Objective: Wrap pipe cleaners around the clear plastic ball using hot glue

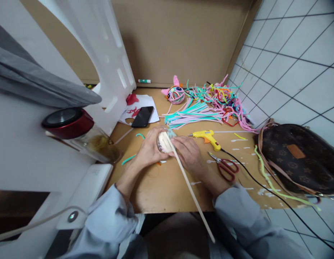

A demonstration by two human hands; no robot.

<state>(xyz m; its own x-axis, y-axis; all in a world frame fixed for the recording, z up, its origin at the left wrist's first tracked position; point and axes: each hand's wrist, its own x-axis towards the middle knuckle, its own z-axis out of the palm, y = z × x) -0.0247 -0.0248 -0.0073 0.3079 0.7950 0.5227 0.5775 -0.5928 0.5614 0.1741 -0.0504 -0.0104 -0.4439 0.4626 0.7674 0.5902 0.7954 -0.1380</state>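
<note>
My left hand is wrapped round a small round object with cream strips over its top and a clear, patterned side. A long cream fuzzy stem runs from it down past the table's front edge. The fingers of my right hand are closed on the stem near the object. Right of my hands lie a yellow glue gun and red-handled scissors. Behind them are a bundle of pink and teal stems and a pink-eared ball figure.
A black phone lies on white paper. On the left stands a glass jar with a red lid. Tangled coloured stems lie at the back right. A brown bag and the gun's black cord are on the right.
</note>
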